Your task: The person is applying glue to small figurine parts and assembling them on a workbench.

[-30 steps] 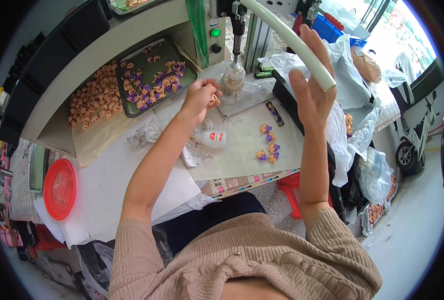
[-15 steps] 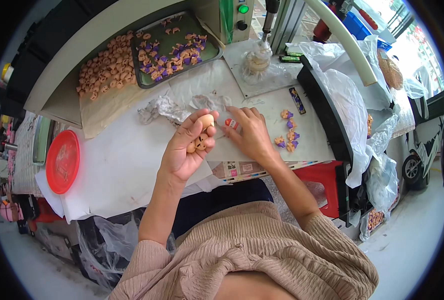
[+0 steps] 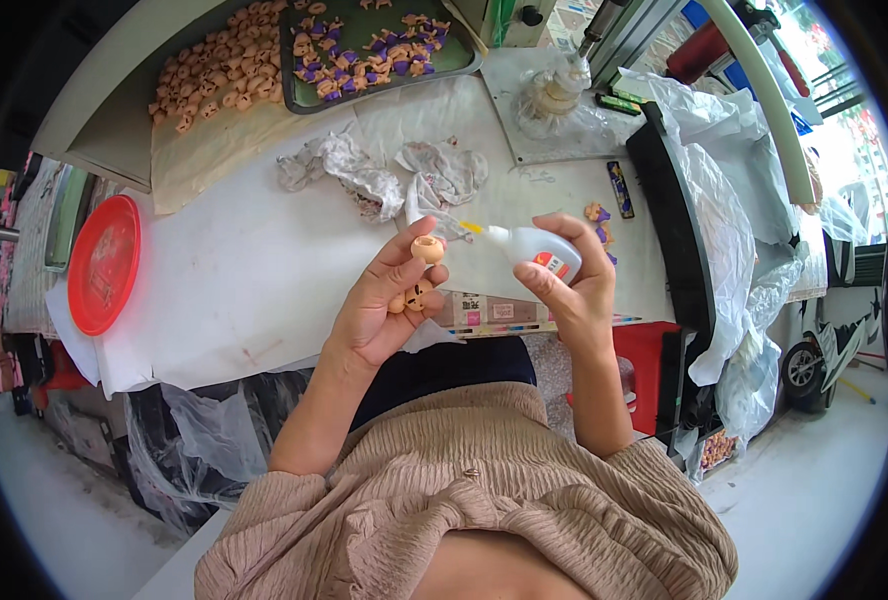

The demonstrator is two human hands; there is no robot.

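Several small peach doll heads are in my left hand (image 3: 364, 315). One doll head (image 3: 427, 249) is pinched at the fingertips with its round opening facing up, while others (image 3: 410, 297) with dark face marks sit in the curled lower fingers. My right hand (image 3: 584, 290) grips a white glue bottle (image 3: 549, 253) with a red label, tilted sideways. Its yellow nozzle (image 3: 471, 227) points left, a short way from the pinched head. Partly behind the right hand, small doll bodies (image 3: 600, 222) in peach and purple lie on the table.
A dark tray (image 3: 384, 90) of doll bodies stands at the back beside a heap of heads (image 3: 209, 75). Crumpled white cloths (image 3: 359, 180) lie mid-table. A red plate (image 3: 104, 265) is at left, a bagged press (image 3: 554, 95) behind, a black bin edge (image 3: 669, 210) at right.
My right hand has picked the glue bottle up off the table and brought it toward the left hand. The left hand has turned the pinched head so its opening shows.
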